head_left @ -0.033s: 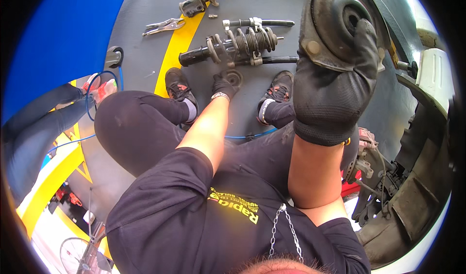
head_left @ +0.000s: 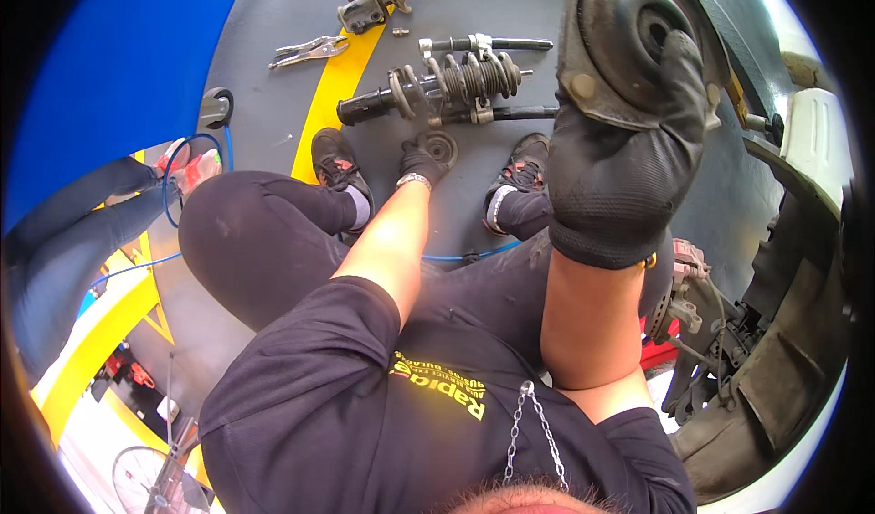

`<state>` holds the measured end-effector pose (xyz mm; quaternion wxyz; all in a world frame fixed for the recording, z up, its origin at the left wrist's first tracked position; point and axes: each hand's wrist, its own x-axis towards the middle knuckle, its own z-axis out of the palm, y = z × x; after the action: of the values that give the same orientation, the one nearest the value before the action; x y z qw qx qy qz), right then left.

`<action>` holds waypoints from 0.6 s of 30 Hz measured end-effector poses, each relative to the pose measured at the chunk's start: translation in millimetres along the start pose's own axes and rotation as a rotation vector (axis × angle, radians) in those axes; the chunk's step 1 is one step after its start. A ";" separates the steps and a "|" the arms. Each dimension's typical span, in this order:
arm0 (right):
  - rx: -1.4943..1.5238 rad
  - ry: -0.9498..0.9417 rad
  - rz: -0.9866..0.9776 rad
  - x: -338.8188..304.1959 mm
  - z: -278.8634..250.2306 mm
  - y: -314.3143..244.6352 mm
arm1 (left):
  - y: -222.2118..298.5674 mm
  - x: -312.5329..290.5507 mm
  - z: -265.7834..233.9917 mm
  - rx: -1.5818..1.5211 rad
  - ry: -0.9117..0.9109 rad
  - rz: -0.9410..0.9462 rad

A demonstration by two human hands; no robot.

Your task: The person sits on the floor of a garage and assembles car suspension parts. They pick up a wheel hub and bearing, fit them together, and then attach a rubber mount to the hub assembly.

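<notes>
Raised close at the upper right, my right hand wears a black glove and is closed on a strut mount. This is a worn metal plate with a domed round middle and a hole; my thumb rests by the hole. Lower down, near the floor between my shoes, my left hand, also gloved in black, grips the edge of a round dark ringed disc. Just beyond it a strut with a coil spring lies on its side. Two spring compressors are set along the spring, one on each side.
Locking pliers, a small metal socket and another strut lie on the grey floor farther off. A blue hose runs on the left, by another person's legs. A brake disc and caliper sit in the wheel arch at right.
My right hand and the strut mount have shifted very slightly up and to the left. My left hand keeps its hold on the disc.
</notes>
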<state>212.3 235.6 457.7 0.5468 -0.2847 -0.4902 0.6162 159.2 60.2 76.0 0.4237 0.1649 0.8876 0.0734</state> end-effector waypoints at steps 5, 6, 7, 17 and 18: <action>-0.049 -0.023 -0.015 -9.8 32.5 3.9 | -79.6 67.5 -9.1 0.011 0.085 0.246; -0.370 -0.044 -0.150 -5.2 4.2 16.3 | -33.2 35.7 26.0 -0.008 0.027 0.266; -0.485 -0.063 -0.222 -2.1 2.2 17.2 | -23.3 36.2 20.8 -0.119 0.039 0.387; -0.223 0.006 -0.062 -5.6 14.0 2.8 | -12.7 21.3 23.1 -0.898 -0.060 -0.199; -0.203 0.024 -0.059 -3.7 14.4 0.6 | -13.2 26.3 12.8 -0.960 -0.097 -0.218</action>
<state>200.2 228.0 461.6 0.5389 -0.3316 -0.5514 0.5437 150.7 57.1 45.3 0.4978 -0.1395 0.7450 0.4216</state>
